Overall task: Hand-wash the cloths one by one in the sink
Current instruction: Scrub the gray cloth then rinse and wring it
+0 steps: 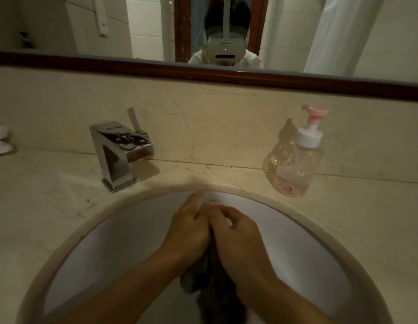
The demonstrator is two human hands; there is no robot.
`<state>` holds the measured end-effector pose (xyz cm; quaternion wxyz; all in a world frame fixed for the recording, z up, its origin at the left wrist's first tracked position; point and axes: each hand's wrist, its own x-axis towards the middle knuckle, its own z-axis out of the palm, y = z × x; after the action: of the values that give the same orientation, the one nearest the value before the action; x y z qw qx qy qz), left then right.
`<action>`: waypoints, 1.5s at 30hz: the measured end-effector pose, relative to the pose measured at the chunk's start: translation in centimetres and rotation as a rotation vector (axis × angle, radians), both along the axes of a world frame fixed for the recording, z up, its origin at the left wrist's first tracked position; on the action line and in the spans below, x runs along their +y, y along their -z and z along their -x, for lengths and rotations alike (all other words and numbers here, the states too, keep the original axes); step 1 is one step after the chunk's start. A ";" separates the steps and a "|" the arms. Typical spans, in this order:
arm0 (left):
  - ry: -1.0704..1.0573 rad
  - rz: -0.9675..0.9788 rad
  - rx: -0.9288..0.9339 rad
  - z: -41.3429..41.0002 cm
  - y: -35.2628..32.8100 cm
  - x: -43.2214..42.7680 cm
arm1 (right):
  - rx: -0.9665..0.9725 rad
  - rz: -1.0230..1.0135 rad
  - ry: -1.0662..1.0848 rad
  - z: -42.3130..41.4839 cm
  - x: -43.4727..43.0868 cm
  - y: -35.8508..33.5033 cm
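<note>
Over the white sink (123, 232), my left hand (188, 230) and right hand (237, 239) press together, both clenching a dark cloth (197, 275) that hangs between my wrists toward the near edge, its lower folds dim and blurred.

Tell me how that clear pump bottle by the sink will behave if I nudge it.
The pump bottle looks nearly empty, with only a little liquid at the bottom, so it is probably light. Its tall pump head likely makes it tip easily. On the polished stone counter it may slide instead.
</note>
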<state>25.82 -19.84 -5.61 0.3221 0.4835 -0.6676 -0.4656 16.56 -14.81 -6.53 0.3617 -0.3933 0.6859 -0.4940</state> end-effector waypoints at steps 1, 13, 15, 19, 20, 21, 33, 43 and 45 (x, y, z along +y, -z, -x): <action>-0.021 -0.009 0.015 -0.3 0.1 -0.3 | 0.002 0.016 -0.009 -0.5 0.1 0.1; -0.036 0.084 -0.031 0.0 -0.5 0.5 | 0.052 0.047 0.078 -0.9 0.4 -0.5; -0.068 0.105 -0.017 -0.2 -0.7 0.7 | 0.023 0.047 0.082 -1.1 0.1 -0.3; 0.011 0.204 -0.022 1.2 -0.8 3.3 | 0.021 0.001 0.147 1.5 -0.7 -0.6; 0.029 0.204 -0.020 1.4 -0.6 3.4 | 0.039 -0.011 0.149 1.7 -0.6 -0.6; 0.032 0.198 -0.022 1.3 -0.5 3.0 | 0.064 -0.013 0.136 1.5 -0.5 -0.6; 0.132 0.149 -0.152 0.1 0.6 -0.7 | 0.454 -0.281 -0.069 4.3 -1.5 -0.4; 0.356 0.363 -0.782 -2.0 3.0 -2.8 | 0.985 -0.381 -0.563 4.7 -0.9 0.0; 0.634 0.285 -0.916 -1.4 3.9 -2.3 | 0.927 -0.550 -0.823 4.5 -0.6 1.1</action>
<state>27.24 -22.11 -9.50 -0.0932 0.3636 -0.9076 -0.1879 12.03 -15.43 -7.63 0.2755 -0.6872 0.6653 0.0961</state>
